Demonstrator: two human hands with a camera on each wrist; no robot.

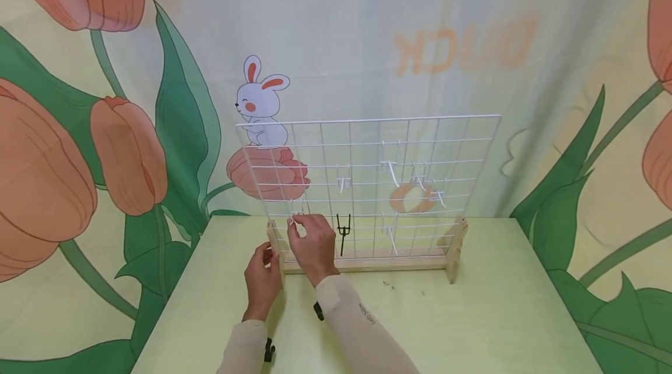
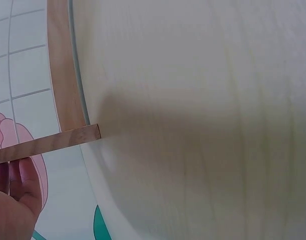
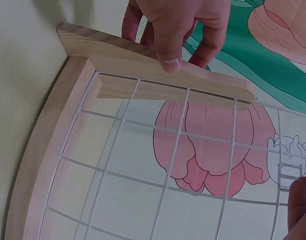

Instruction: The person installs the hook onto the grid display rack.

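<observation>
A white wire grid panel [image 1: 367,121] stands upright in a wooden stand [image 1: 367,266] on the table. At its lower left, my right hand [image 1: 315,245] pinches a white hook [image 3: 291,171] that sits against the wires; the fingertips partly hide it. My left hand [image 1: 262,283] grips the stand's left wooden side piece [image 3: 117,60], thumb on the near side and fingers behind it, as the right wrist view shows. In the left wrist view, fingers [image 2: 30,180] touch this side piece from below.
Several white hooks hang on the grid, among them one in the upper middle [image 1: 389,167] and one low down [image 1: 390,233]. A black hook [image 1: 343,230] hangs right of my right hand. Small dark bits [image 1: 388,285] lie on the table [image 1: 499,315]. A printed curtain [image 1: 336,41] stands behind.
</observation>
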